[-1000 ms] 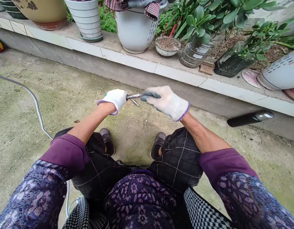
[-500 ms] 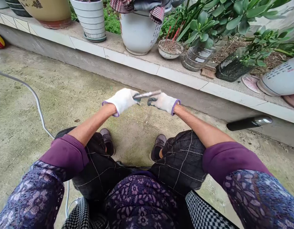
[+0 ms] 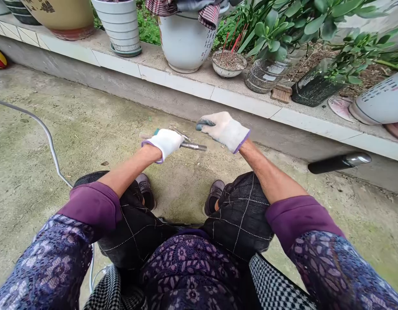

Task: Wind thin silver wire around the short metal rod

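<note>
My left hand (image 3: 167, 143), in a white glove with a purple cuff, is closed around a narrow silvery metal tool (image 3: 194, 146). One end of it sticks out to the right and a blurred brownish end shows left of the glove. A second thin metal piece slants out above my knuckles; its exact kind is unclear. My right hand (image 3: 225, 129), in a matching glove with dark fingertips, hovers to the right and slightly higher. Its fingers stretch leftward, apart from the tool, with nothing visible in them. Both hands are above the concrete floor, in front of my knees.
A tiled ledge (image 3: 176, 84) crosses ahead, bearing flowerpots, a bowl with red incense sticks (image 3: 229, 64) and a wooden brush (image 3: 281, 93). A black bottle (image 3: 339, 162) lies at the right by the wall. A grey hose (image 3: 45, 127) runs along the left.
My left hand has moved a little left and down, and the tool's right end now points slightly downward. My right hand has risen and moved away from the tool.
</note>
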The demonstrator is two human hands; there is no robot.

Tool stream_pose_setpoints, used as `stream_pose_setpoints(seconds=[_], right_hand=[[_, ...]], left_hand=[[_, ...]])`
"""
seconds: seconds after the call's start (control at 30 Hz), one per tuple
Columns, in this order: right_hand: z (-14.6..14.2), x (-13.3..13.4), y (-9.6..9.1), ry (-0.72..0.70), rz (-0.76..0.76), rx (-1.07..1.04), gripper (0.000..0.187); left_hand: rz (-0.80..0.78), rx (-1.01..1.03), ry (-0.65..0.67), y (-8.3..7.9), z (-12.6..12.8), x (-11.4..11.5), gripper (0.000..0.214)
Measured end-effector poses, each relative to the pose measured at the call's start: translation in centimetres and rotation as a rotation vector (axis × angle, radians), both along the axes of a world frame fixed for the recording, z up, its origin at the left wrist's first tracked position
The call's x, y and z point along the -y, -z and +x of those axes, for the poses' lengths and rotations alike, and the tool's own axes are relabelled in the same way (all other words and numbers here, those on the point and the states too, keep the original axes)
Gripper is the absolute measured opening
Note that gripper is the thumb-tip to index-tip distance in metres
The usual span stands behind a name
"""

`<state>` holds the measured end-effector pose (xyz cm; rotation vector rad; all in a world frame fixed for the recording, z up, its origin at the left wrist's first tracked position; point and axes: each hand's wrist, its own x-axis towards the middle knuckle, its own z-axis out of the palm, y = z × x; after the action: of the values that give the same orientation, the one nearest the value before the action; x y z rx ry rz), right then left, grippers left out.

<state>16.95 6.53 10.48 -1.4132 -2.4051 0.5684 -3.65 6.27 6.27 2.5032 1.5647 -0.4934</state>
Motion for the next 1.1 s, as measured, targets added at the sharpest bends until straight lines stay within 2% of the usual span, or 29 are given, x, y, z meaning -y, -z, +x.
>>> stream_pose_setpoints(seconds=[0.13, 0.3, 0.47, 0.6, 0.73, 0.87, 0.93, 1.0, 1.1], right_hand=[[1.8, -2.8, 1.7, 0.066, -0.064, 0.084, 0.028], [1.9, -2.4, 3.0, 0.096, -0.21, 0.096, 0.024], [0.5, -0.1, 1.9, 0.012, -0.212, 0.112, 0.026], [-0.9, 1.9, 0.0, -0.083, -0.103, 0.161, 0.024], [-2.2, 3.7, -1.7, -0.101, -0.031, 0.197, 0.019], [-1.8, 2.6, -1.8, -0.062, 0.019, 0.213, 0.018], [-0.6, 0.9, -1.0, -0.035, 0.038, 0.249, 0.02], [0.9, -1.1, 0.0, 0.013, 0.031, 0.268, 0.025], [2.9, -3.3, 1.7, 0.162, -0.05, 0.265, 0.035]], left_hand=[[-0.025, 0.095, 0.042, -1.3, 0.9, 1.5, 0.032], [-0.01, 0.427, -0.12, -3.6, -0.1, 0.8, 0.03], [0.038, 0.605, -0.371, -3.8, -1.6, -1.0, 0.028], [0.1, 0.517, -0.449, -2.5, -2.7, -2.7, 0.03], [0.086, 0.169, -0.346, -0.6, -2.3, -2.8, 0.031], [-0.058, -0.073, -0.066, 0.8, 0.3, 0.3, 0.03], [-0.077, -0.077, 0.092, 0.9, 1.5, 2.1, 0.03], [-0.051, -0.017, 0.182, 0.4, 2.1, 3.3, 0.031], [-0.078, 0.146, 0.113, -1.2, 2.1, 3.6, 0.029]])
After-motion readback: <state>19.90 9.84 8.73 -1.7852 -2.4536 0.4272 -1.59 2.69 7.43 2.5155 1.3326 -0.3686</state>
